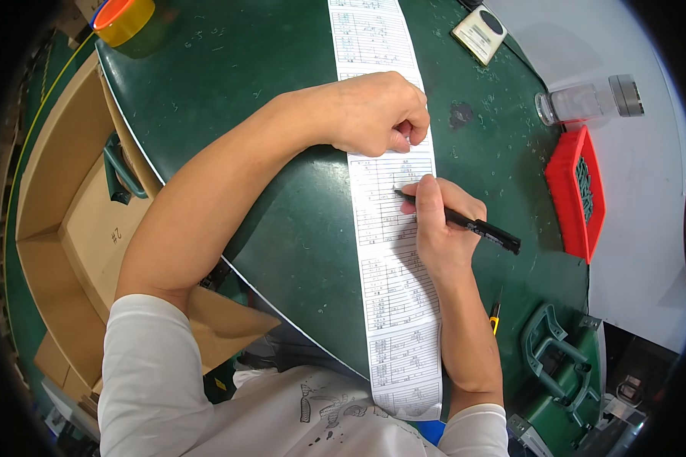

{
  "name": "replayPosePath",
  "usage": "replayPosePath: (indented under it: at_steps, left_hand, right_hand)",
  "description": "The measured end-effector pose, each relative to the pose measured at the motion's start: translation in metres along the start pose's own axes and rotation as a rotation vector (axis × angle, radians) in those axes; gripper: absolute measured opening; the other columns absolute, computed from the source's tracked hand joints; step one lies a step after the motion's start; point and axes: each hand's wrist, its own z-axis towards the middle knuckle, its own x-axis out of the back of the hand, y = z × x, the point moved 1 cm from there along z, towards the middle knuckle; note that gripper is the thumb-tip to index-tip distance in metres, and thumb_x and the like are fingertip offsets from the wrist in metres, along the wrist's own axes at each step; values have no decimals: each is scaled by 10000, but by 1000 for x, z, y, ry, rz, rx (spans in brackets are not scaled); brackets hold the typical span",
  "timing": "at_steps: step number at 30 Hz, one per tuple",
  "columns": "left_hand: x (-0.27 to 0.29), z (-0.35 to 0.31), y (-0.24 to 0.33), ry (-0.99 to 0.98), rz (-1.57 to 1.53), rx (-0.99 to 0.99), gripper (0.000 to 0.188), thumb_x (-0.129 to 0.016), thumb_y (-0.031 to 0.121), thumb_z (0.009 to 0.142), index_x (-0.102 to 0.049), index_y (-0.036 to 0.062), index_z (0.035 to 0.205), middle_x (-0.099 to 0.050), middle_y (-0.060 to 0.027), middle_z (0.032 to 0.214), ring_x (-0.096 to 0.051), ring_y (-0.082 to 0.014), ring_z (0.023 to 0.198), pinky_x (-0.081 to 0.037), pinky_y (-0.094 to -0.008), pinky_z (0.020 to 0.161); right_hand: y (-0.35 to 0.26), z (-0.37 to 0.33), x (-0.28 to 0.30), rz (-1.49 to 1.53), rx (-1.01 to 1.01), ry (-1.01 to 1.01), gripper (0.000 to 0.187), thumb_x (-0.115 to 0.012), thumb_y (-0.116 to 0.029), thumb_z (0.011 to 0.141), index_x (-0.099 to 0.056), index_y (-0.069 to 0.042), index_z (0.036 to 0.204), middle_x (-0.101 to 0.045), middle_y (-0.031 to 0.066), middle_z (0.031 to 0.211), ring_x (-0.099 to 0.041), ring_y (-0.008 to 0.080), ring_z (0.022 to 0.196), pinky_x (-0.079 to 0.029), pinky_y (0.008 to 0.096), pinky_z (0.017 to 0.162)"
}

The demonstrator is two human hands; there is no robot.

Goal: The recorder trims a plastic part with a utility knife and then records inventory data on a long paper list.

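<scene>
A long white strip of printed label forms (pixel 392 297) runs from the far edge of the table down to my lap. My left hand (pixel 381 114) lies across its upper part, fingers curled and closed, holding it down against the table; the fingertips are partly hidden. Lower on the strip, my right hand (pixel 450 221) grips a black marker pen (pixel 495 234) between thumb and fingers. The pen is slanted, with its tip at the printed rows just below my left hand. I cannot tell whether the tip touches the paper.
The green table (pixel 297 228) has a curved near-left edge. Beyond it stands an open cardboard box (pixel 42 190). Tape rolls (pixel 126 23) sit far left. On the right are a glass bottle (pixel 579 103), a red bin (pixel 564 190) of small green parts, a yellow cutter (pixel 495 316) and green handles (pixel 545 335).
</scene>
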Motion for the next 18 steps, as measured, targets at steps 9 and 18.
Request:
replayPosePath:
  at_steps: [9, 18]
  left_hand:
    - [1, -1, 2, -11, 5, 14, 105, -705, -40, 737, -652, -23, 826, -590, -93, 781, -580, -207, 704, -479, -332, 623]
    - [1, -1, 3, 13, -10, 25, 100, -709, -33, 738, -653, -25, 821, -594, -94, 783, -579, -208, 689, -478, -332, 617]
  right_hand:
    - [1, 1, -3, 9, -57, 70, 342, -558, -173, 970, -673, 60, 748, -607, 77, 595, -542, 130, 527, -411, 282, 511]
    - [3, 1, -3, 31, -26, 85, 347, -571, -154, 963, -647, 50, 693, -580, 77, 565, -513, 148, 493, -400, 296, 490]
